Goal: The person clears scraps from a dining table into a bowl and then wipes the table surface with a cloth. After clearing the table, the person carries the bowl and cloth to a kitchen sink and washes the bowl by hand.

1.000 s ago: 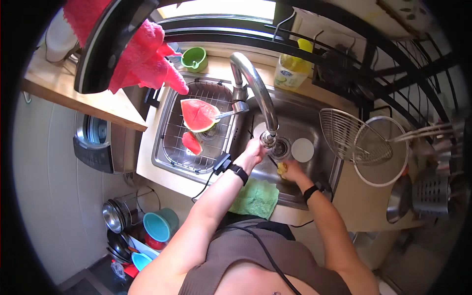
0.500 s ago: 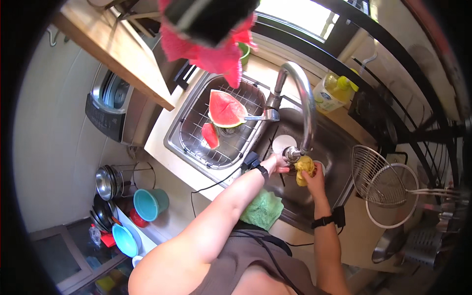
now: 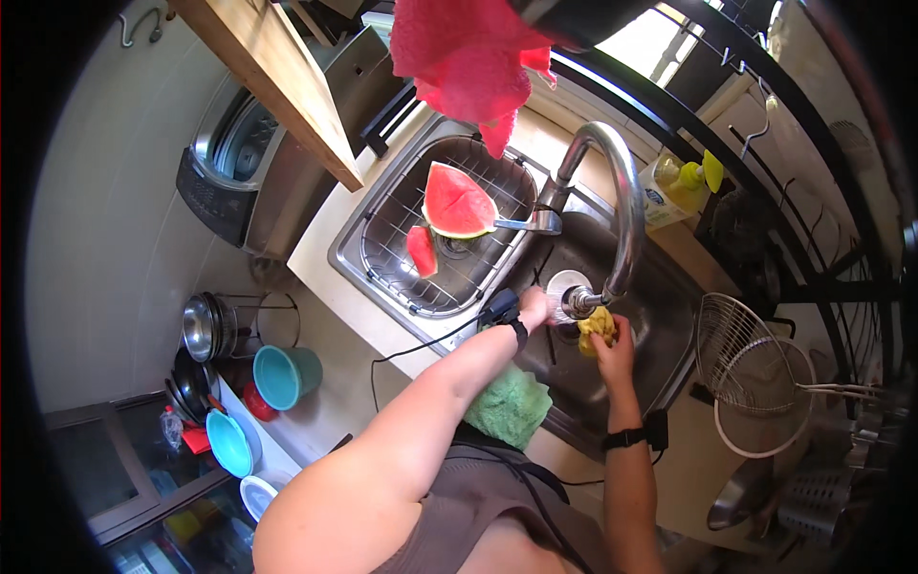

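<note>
At the right basin of the sink, my left hand is closed at the edge of a white, round, ribbed thing, just under the faucet's spout. Most of its fingers are hidden, and the exact kind of the white thing does not show. My right hand grips a crumpled yellow cloth close beside it, right of the spout. The curved metal faucet arches over both hands.
In the left basin a wire rack bears a large watermelon wedge and a smaller piece. A green cloth lies at the counter's front edge. Strainers hang at right; a pink cloth hangs overhead.
My left hand has moved up beside the white round thing, which now sits at the spout. The yellow cloth stays in my right hand. The whole view has shifted slightly.
</note>
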`<state>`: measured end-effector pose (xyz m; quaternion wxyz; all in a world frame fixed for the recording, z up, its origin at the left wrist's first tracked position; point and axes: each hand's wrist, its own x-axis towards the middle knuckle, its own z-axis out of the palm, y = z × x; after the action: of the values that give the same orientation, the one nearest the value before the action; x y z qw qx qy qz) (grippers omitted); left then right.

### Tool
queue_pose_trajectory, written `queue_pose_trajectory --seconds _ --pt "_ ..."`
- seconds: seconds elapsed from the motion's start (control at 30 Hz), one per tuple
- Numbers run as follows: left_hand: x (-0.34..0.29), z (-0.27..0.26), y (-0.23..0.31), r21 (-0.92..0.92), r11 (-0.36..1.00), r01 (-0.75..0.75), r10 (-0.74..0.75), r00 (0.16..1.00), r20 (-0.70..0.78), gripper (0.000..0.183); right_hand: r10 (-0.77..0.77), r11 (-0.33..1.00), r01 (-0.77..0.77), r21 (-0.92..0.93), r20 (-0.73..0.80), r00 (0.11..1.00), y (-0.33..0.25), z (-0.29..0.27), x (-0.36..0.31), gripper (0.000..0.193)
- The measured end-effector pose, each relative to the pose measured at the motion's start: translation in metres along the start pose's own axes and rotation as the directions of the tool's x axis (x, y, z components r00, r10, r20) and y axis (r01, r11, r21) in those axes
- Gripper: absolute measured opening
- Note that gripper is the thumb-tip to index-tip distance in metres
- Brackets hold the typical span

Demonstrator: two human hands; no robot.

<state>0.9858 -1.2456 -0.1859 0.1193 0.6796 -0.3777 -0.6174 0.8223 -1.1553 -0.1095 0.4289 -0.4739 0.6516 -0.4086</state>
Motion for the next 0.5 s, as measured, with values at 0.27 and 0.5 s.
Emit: queue_pose_trajectory --seconds 0.27,0.5 --pt "-0.063 -0.057 0.016 0.365 0.897 -0.250 0.230 0.968 0.097 0.029 -0.360 0.712 0.506 -0.486 0.366 0.858 -0.029 0.058 0.002 0.046" --pt "-0.105 -0.067 0.063 0.644 0.621 -0.447 0.481 0.866 0.137 0.034 -0.029 0.989 0.070 -0.127 0.297 0.954 -0.025 0.060 0.000 0.044"
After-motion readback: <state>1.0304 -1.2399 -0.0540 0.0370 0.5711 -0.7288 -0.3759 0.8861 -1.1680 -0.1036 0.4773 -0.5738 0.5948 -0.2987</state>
